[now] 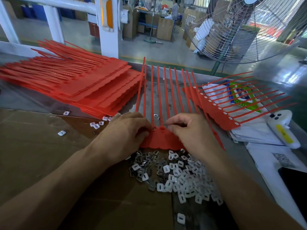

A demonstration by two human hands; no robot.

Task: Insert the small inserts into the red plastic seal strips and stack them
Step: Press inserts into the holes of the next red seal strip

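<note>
- Nearest the person, a heap of small inserts point(181, 176) lies on the cardboard point(41, 155), just under both wrists and a little closer to the right one.
- Just beyond it, the red strip sheet point(160, 138) lies flat with its tab edge toward the person and its long tails running straight away.
- The left hand point(127, 130) rests on the sheet's left part, fingers curled, fingertips at a hole in the tab row; whether it holds an insert I cannot tell.
- The right hand point(187, 128) has thumb and forefinger pinched together right beside the next hole; a small glint shows there, probably an insert, though too small to be sure.
- The next move, I judge, turns on this: the open hole lies between the two hands, just left of the right fingertips.
- Left and farther off sits a tall stack of red sheets point(79, 83); to the right, one sheet with white inserts fitted point(232, 105) lies on papers point(259, 133).
- The bench top point(25, 98) is grey; beyond it stand a wire fan point(249, 30), a white post point(108, 27) and cartons on a factory floor.
</note>
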